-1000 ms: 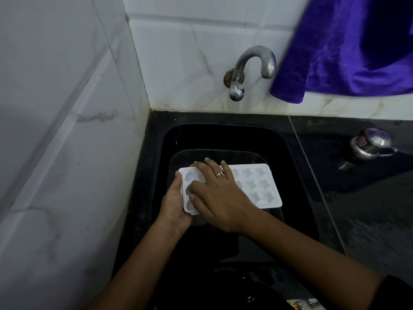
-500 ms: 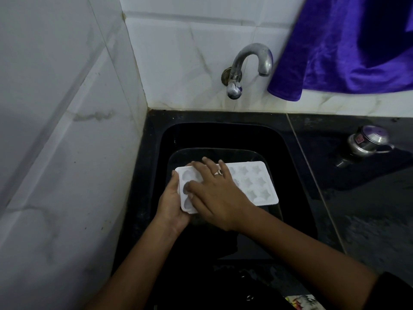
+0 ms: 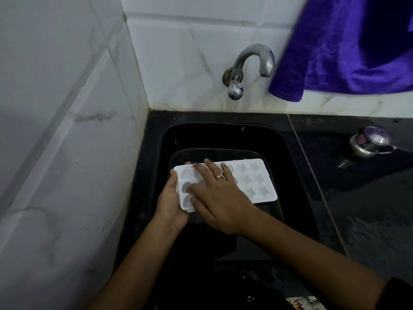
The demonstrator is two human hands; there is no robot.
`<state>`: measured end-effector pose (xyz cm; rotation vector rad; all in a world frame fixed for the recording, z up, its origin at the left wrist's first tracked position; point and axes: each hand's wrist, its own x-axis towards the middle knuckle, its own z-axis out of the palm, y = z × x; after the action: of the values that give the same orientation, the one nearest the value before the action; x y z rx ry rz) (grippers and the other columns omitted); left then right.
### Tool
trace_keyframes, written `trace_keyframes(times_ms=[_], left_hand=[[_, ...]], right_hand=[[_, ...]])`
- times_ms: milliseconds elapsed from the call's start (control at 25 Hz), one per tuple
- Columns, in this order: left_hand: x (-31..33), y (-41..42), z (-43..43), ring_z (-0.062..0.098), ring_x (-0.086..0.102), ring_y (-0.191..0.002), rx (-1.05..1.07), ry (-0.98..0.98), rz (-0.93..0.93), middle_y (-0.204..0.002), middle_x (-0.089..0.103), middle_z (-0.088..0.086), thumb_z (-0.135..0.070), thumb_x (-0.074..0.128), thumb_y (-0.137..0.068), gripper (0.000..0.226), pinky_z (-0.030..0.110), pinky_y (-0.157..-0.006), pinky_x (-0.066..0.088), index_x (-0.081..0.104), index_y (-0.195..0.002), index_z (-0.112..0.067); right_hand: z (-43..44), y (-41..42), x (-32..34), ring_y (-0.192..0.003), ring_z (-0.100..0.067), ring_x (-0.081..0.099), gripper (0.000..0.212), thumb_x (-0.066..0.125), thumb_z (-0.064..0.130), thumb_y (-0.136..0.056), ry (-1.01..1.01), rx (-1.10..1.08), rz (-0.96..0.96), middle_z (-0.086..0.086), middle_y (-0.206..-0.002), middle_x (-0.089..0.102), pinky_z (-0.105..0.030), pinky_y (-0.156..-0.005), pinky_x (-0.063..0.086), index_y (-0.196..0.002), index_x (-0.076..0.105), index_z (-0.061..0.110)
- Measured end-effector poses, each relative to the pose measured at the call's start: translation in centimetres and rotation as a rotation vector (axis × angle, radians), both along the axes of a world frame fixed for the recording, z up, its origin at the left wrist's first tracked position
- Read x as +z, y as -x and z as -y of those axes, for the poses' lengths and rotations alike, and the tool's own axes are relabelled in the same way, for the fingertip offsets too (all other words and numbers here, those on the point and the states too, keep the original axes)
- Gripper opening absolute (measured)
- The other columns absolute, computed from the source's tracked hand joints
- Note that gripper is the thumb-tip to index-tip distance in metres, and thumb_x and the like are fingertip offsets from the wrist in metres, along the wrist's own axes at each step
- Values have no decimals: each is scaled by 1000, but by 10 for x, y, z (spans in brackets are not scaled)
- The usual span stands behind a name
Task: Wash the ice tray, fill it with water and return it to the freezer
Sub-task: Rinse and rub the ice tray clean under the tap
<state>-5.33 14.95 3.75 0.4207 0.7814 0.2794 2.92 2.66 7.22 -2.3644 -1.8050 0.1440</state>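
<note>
A white ice tray [image 3: 250,180] with star- and heart-shaped cells lies level over the black sink [image 3: 297,175]. My left hand [image 3: 171,202] grips its left end from underneath, fingertips showing at the far edge. My right hand [image 3: 218,198], wearing a ring, lies flat on the tray's left half with straight fingers touching the cells. The metal tap [image 3: 250,66] sticks out of the tiled wall above the sink; no water is seen running.
A purple towel [image 3: 348,48] hangs at the upper right beside the tap. A small metal lidded pot [image 3: 368,143] stands on the dark counter [image 3: 368,220] right of the sink. White tiled walls [image 3: 67,130] close in on the left and back.
My right hand's fingers have slid a little across the tray's left cells. The tray and my left hand stay about where they were.
</note>
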Motion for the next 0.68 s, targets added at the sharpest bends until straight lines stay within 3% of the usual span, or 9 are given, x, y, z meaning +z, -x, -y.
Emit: trace_keyframes(times_ms=[120, 200, 360, 520, 600, 680], left_hand=[[2, 1, 7, 35, 71, -116, -42, 26, -20, -126, 72, 20, -62, 38, -104, 65, 52, -106, 51, 66, -132, -10], [-1, 2, 4, 35, 72, -114, -10, 19, -5, -125, 73, 19, -60, 37, -105, 62, 53, -107, 50, 68, -130, -12], [-7, 1, 4, 36, 73, -111, -63, 61, -19, -128, 72, 20, -67, 37, -102, 68, 51, -85, 58, 64, -137, -15], [-4, 2, -6, 33, 77, -98, 45, 44, 89, -125, 73, 19, -56, 34, -108, 53, 49, -73, 65, 67, -132, -22], [-3, 4, -9, 33, 78, -94, 57, 21, 112, -123, 74, 18, -55, 33, -109, 51, 49, -67, 64, 65, -132, -23], [-4, 1, -3, 32, 78, -92, 19, -6, 105, -120, 76, 17, -54, 31, -109, 51, 48, -67, 64, 65, -130, -23]], right_hand=[[-9, 6, 1, -156, -37, 19, 42, 31, 44, -105, 0, 9, 6, -17, -164, 31, -64, -123, 16, -121, 63, 20], [-8, 8, -3, -155, -38, 21, 41, 33, 43, -106, 5, 54, 34, -17, -162, 33, -63, -123, 16, -124, 61, 19], [-6, -5, 0, -156, -38, 18, 40, 31, 46, -105, 10, -11, 3, -13, -164, 30, -65, -122, 15, -127, 61, 32], [17, -2, -7, -160, -36, 4, 52, 27, 47, -109, 47, 49, 1, -14, -172, 14, -60, -127, 2, -159, 34, 33], [25, -13, -6, -160, -33, -1, 51, 25, 48, -109, 30, -8, -34, -12, -173, 10, -59, -127, 2, -157, 36, 35], [22, -17, -2, -160, -35, 3, 43, 27, 47, -108, 11, -86, -64, -13, -171, 15, -62, -126, 7, -143, 48, 33]])
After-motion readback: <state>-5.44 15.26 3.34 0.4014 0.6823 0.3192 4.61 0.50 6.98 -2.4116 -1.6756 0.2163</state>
